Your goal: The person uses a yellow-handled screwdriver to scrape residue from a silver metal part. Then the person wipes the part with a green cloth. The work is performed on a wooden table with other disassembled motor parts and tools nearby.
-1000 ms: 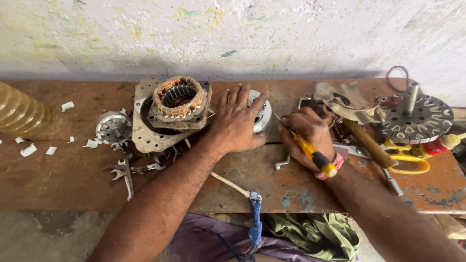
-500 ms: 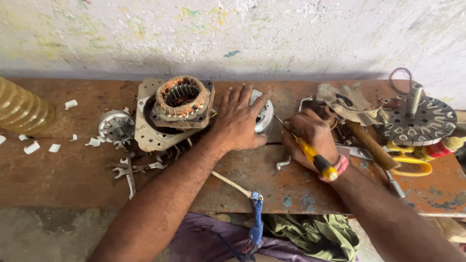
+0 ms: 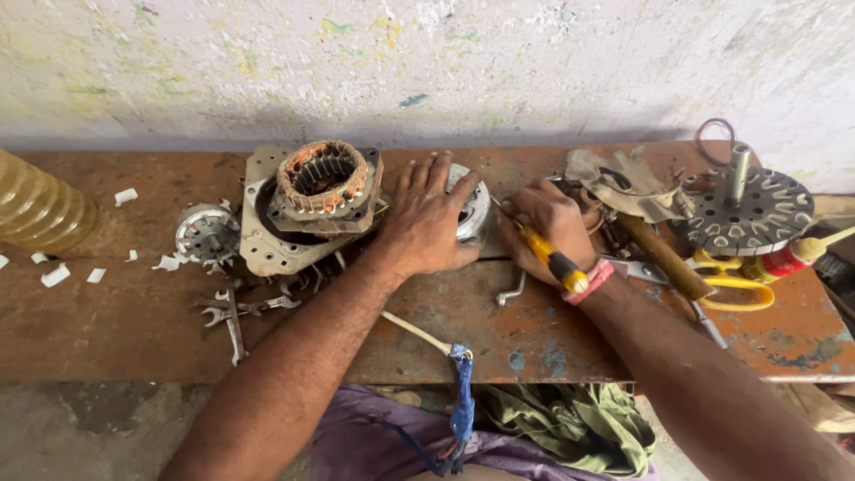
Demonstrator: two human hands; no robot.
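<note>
Near the middle of the frame the left hand (image 3: 429, 223) lies flat, fingers spread, pressing down on a round silver motor housing (image 3: 472, 214) that rests on the rusty workbench (image 3: 499, 330); the hand covers most of the housing and closes around nothing. Just to its right the right hand (image 3: 545, 227) is wrapped tight around a screwdriver with a yellow and black handle (image 3: 550, 260), the shaft slanting up-left so that its tip meets the housing's right edge. Left of the hands a stator with copper windings (image 3: 322, 178) sits on a grey metal plate (image 3: 267, 249), with a small round toothed part (image 3: 205, 233) and several spanners (image 3: 233, 312) lower left. A ribbed amber bottle (image 3: 40, 209) stands at the far left edge. At the right lie a dark slotted rotor disc (image 3: 757, 214), yellow-handled scissors (image 3: 735, 285), and a wooden handle (image 3: 663, 258).
</note>
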